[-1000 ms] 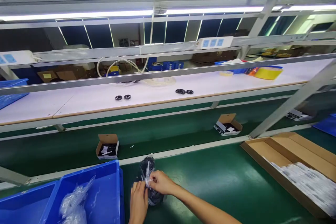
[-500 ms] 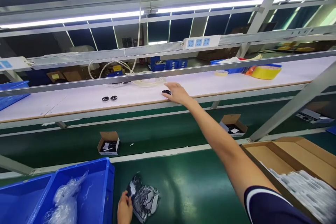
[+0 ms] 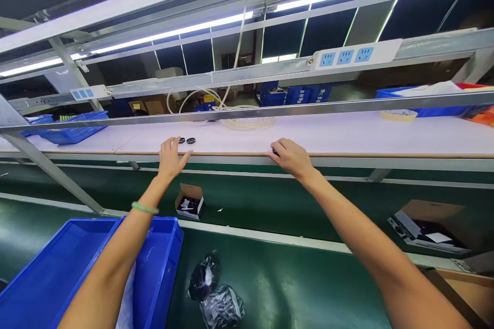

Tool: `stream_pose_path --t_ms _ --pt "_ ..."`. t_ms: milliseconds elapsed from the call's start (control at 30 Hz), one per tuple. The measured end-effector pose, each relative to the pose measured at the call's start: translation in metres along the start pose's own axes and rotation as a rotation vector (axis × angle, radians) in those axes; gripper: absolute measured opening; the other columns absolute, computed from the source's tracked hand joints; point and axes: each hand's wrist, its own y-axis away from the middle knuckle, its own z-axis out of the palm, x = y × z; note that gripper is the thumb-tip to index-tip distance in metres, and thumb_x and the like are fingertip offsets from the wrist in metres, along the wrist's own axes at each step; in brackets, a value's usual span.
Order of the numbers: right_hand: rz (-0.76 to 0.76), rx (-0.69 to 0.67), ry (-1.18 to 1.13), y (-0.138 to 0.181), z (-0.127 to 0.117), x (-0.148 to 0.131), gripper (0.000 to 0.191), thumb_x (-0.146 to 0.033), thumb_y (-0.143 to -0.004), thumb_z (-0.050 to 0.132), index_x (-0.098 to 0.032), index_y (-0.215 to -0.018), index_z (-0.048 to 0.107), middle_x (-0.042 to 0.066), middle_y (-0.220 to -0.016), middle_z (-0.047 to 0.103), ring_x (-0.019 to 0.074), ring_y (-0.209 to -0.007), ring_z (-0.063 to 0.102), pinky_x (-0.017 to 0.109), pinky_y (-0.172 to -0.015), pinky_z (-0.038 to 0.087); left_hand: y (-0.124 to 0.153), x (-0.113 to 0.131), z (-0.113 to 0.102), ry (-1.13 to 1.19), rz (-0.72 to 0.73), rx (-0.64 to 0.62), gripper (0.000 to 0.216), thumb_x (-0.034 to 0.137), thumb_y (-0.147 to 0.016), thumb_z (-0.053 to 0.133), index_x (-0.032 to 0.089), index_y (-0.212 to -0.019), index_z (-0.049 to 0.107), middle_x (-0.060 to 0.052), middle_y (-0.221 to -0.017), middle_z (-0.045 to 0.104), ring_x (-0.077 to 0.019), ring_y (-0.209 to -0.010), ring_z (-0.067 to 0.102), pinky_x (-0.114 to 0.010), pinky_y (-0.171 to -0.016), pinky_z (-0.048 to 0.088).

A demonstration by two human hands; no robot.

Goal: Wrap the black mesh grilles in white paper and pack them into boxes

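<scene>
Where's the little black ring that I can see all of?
In the head view, that black ring lies left of centre on the pale shelf, just right of a second ring, which the left hand partly covers.

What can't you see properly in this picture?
All in the head view:
Gripped black ring: mostly hidden by the right hand.
Leftmost black ring: partly hidden by the left hand.
Lower plastic bag: shiny wrinkles obscure what's inside.
Large cardboard box: cut off by the right edge.
</scene>
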Motion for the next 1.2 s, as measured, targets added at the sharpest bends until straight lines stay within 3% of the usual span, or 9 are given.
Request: stream_pose_path --t_ms 100,200,333,467,600,700,833,1000,1200 --pt "0.176 0.235 -0.496 0.052 0.017 0.009 0.049 -0.07 -0.082 0.057 -0.02 -0.079 0.06 0.005 -0.078 0.051 0.0157 -0.07 0.045 0.025 -0.068 0.041 -0.045 -0.014 0.03 -0.123 0.025 -0.287 0.066 0.053 -0.089 0.047 0.016 -0.143 0.039 -0.018 -0.147 0.032 -0.0355 -0.133 0.029 -0.053 -0.106 0.027" --pt "0.506 0.192 -0.785 0.129 0.054 0.045 0.06 -0.071 -0.093 0.03 -0.017 -0.079 0.053 0.003 -0.068 0.05 0.0112 -0.051 0.042 0.023 -0.049 0.038 -0.059 -0.028 0.05 -0.118 0.18 -0.476 0.054 0.047 -0.095 0.031 0.017 -0.137 0.048 -0.014 -0.139 0.044 -0.029 -0.127 0.039 -0.046 -0.106 0.031" --pt "1.132 0.113 -1.186 0.236 0.105 0.108 0.039 -0.051 -0.094 0.046 -0.015 -0.078 0.052 0.005 -0.07 0.056 0.0135 -0.056 0.054 0.026 -0.056 0.048 -0.055 -0.036 0.061 -0.124 0.413 -0.289 0.063 0.055 -0.095 0.022 0.014 -0.128 0.057 -0.013 -0.113 0.057 -0.0266 -0.106 0.05 -0.043 -0.094 0.041" --pt "1.302 0.094 -1.012 0.315 0.147 0.152 0.026 -0.036 -0.094 0.041 -0.015 -0.085 0.054 0.011 -0.084 0.062 0.0188 -0.071 0.062 0.036 -0.068 0.053 -0.047 -0.031 0.063 -0.107 0.455 -0.152 0.07 0.061 -0.096 0.023 0.006 -0.114 0.062 -0.011 -0.098 0.058 -0.0224 -0.094 0.051 -0.042 -0.088 0.043" --pt "1.281 0.111 -0.589 0.367 0.172 0.186 0.024 -0.04 -0.085 0.049 -0.016 -0.087 0.053 0.011 -0.088 0.059 0.023 -0.076 0.059 0.039 -0.068 0.052 -0.023 -0.01 0.065 -0.077 0.48 0.095 0.047 0.048 -0.096 0.043 0.008 -0.105 0.066 -0.007 -0.088 0.059 -0.0196 -0.086 0.053 -0.042 -0.084 0.047" --pt "1.106 0.117 -0.265 0.396 0.175 0.211 0.027 -0.041 -0.079 0.055 -0.017 -0.09 0.057 0.015 -0.106 0.055 0.0296 -0.102 0.052 0.047 -0.092 0.044 0.034 0.034 0.087 0.143 0.573 0.285 0.028 0.035 -0.092 0.056 0.018 -0.113 0.065 -0.004 -0.089 0.061 -0.0196 -0.085 0.056 -0.04 -0.08 0.047" --pt "0.905 0.025 -0.026 0.425 0.171 0.242 0.035 -0.044 -0.084 0.047 -0.015 -0.097 0.062 0.018 -0.126 0.049 0.0359 -0.114 0.044 0.057 -0.103 0.026 0.169 0.12 0.167 0.47 0.478 -0.072 0.024 0.036 -0.091 0.057 0.021 -0.107 0.064 -0.003 -0.083 0.062 -0.0181 -0.081 0.056 -0.034 -0.074 0.048" --pt "0.708 -0.057 0.273 0.451 0.164 0.267 0.052 -0.05 -0.095 0.032 -0.012 -0.121 0.056 0.017 -0.14 0.04 0.036 -0.127 0.034 0.056 -0.102 0.029 0.337 0.202 0.282 0.492 0.216 -0.512 0.026 0.033 -0.096 0.048 0.016 -0.095 0.068 -0.005 -0.078 0.061 -0.0168 -0.075 0.057 -0.031 -0.067 0.051" --pt "0.525 -0.096 0.616 0.472 0.148 0.265 0.053 -0.046 -0.102 0.022 -0.014 -0.142 0.033 0.014 -0.144 0.035 0.0269 -0.132 0.033 0.045 -0.1 0.038 0.423 0.239 0.334 0.488 -0.017 -0.816 0.024 0.025 -0.095 0.045 0.016 -0.1 0.066 -0.012 -0.107 0.057 -0.0234 -0.103 0.055 -0.041 -0.087 0.051"
